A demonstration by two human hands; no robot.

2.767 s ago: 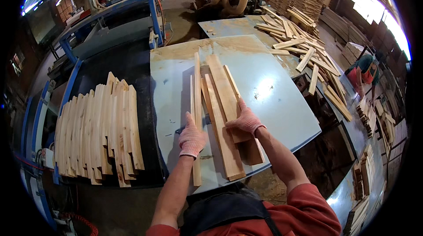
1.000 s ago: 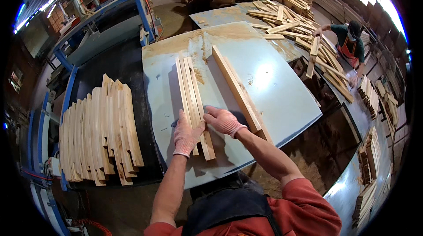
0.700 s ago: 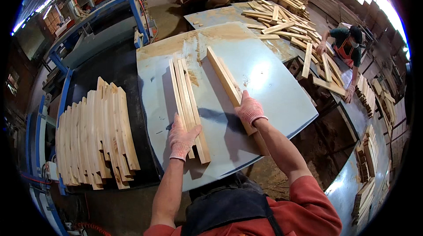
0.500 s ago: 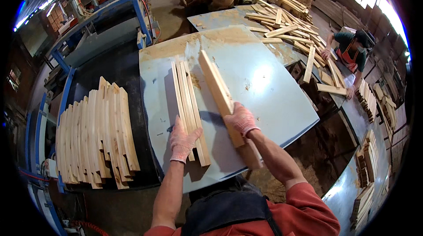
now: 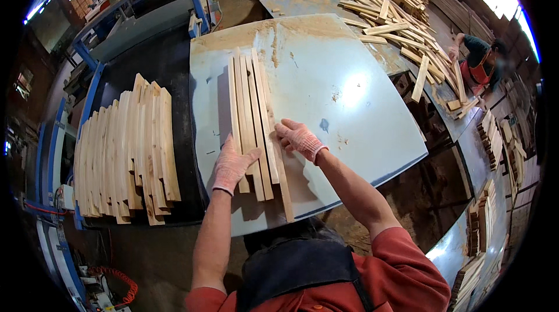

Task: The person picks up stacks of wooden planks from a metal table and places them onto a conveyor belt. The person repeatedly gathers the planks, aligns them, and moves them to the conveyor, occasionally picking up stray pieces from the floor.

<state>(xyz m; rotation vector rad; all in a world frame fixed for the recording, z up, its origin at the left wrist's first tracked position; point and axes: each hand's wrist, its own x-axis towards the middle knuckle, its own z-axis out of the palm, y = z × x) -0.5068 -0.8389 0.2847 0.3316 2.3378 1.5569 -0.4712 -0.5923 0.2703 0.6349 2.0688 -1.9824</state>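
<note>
Several pale wooden strips (image 5: 259,131) lie side by side, lengthwise in front of me, on the light grey-blue tabletop (image 5: 372,131). At their left edge is my left hand (image 5: 233,163) in a pinkish knit glove, its thumb laid over the strips and its fingers along the side. My right hand (image 5: 300,137), gloved alike, rests against the rightmost strip with fingers apart and not wrapped round it. That strip's near end sticks out closer to me than the others.
Left of the table, a row of wooden strips (image 5: 125,154) lies on a black surface (image 5: 189,166) beside a blue-framed machine (image 5: 198,0). A heap of loose strips (image 5: 402,32) covers the far right table. A person (image 5: 480,67) in a red apron stands there. More stacks (image 5: 489,137) line the right.
My right hand has brought its wooden pieces left and set them against the strips on the table; its grip has loosened. The co-worker's arm has moved away from the near boards.
</note>
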